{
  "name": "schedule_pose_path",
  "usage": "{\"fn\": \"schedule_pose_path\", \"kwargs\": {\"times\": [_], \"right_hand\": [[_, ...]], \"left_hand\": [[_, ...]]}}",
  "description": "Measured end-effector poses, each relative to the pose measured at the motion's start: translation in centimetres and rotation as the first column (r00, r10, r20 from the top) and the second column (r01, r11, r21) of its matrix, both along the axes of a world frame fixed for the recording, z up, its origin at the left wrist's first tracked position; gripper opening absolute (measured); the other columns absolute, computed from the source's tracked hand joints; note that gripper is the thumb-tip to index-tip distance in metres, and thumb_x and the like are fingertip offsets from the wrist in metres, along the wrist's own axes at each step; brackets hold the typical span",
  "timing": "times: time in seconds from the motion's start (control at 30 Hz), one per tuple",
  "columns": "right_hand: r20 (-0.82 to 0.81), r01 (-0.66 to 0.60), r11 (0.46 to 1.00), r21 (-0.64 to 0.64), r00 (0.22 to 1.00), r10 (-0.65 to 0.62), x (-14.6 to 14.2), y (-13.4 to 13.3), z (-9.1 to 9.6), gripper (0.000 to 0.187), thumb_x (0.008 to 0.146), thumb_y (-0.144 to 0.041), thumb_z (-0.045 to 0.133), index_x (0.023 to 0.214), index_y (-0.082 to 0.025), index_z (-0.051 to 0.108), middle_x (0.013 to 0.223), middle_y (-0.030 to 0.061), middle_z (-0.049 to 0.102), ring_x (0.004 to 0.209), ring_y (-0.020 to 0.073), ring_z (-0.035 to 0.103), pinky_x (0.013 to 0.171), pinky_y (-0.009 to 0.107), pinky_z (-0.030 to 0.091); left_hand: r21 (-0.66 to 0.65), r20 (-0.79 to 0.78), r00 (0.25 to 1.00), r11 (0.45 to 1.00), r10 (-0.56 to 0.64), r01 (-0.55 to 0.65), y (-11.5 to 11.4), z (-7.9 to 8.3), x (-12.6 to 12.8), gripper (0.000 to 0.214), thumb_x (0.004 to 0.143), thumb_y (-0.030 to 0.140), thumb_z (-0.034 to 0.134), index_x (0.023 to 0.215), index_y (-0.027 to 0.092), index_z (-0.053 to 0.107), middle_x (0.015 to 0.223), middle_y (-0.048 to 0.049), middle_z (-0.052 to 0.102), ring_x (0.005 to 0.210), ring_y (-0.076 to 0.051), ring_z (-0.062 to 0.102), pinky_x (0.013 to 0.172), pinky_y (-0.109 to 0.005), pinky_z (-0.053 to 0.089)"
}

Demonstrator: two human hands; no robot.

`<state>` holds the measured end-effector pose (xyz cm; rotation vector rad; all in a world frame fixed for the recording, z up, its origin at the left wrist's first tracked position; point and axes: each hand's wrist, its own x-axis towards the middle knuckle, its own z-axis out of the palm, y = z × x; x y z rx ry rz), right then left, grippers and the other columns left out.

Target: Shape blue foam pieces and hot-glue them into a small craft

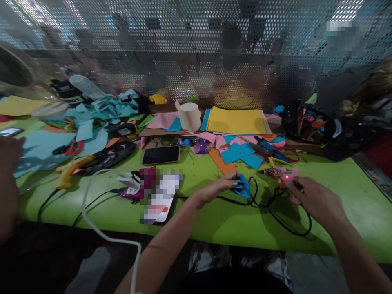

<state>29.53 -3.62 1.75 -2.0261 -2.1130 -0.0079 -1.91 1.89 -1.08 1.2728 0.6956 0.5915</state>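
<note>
My left hand (214,188) is closed on a blue folded-paper piece (243,188), pinching its left side just above the green table (214,224). A pink glue gun (284,173) with a lit red light is gripped in my right hand (320,202). Its nozzle points left, roughly toward the blue piece but apart from it. The gun's black cord (298,234) loops on the table between and below my hands. Some fingers of my right hand are hidden behind the grip.
Blue paper squares (240,153), pliers (260,149) and yellow sheets (235,120) lie behind my hands. A dark-screened phone (161,155), a lit phone (162,200) and a yellow glue gun (69,169) are to the left. Another person's arm (9,179) rests at the left edge.
</note>
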Motion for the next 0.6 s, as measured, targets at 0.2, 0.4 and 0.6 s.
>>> {"fn": "schedule_pose_path", "kwargs": {"times": [0.2, 0.4, 0.6], "right_hand": [[-0.134, -0.136, 0.97, 0.204, 0.977, 0.165, -3.6, -1.3, 3.6, 0.028, 0.094, -0.047, 0.052, 0.098, -0.023, 0.065, 0.093, 0.0073, 0.068, 0.072, 0.022, 0.065, 0.061, 0.033, 0.046], [-0.398, -0.431, 0.884, 0.181, 0.789, 0.467, -9.6, -0.4, 5.5, 0.008, 0.092, -0.027, 0.061, 0.093, -0.024, 0.068, 0.093, 0.0036, 0.07, 0.087, 0.0195, 0.065, 0.074, 0.031, 0.046], [-0.3, -0.421, 0.888, 0.186, 0.836, 0.459, -10.9, 0.1, 5.1, 0.006, 0.09, -0.026, 0.065, 0.088, -0.021, 0.067, 0.088, 0.0029, 0.069, 0.078, 0.0177, 0.063, 0.067, 0.029, 0.04]], "left_hand": [[0.055, -0.03, 0.999, 0.998, -0.014, 0.016, 0.1, 0.5, 0.2, 0.028, 0.081, 0.039, 0.058, 0.099, 0.018, 0.057, 0.105, -0.006, 0.06, 0.107, -0.023, 0.05, 0.098, -0.037, 0.038], [0.111, -0.103, 0.994, 0.993, -0.028, 0.039, -0.2, 1.6, 0.3, 0.026, 0.081, 0.039, 0.054, 0.097, 0.018, 0.054, 0.101, -0.0051, 0.057, 0.105, -0.024, 0.047, 0.096, -0.037, 0.037], [0.152, -0.123, 0.991, 0.985, -0.058, 0.077, -0.2, 2.2, 0.3, 0.022, 0.083, 0.036, 0.053, 0.097, 0.018, 0.053, 0.098, -0.0037, 0.054, 0.1, -0.021, 0.046, 0.093, -0.034, 0.038]]}}
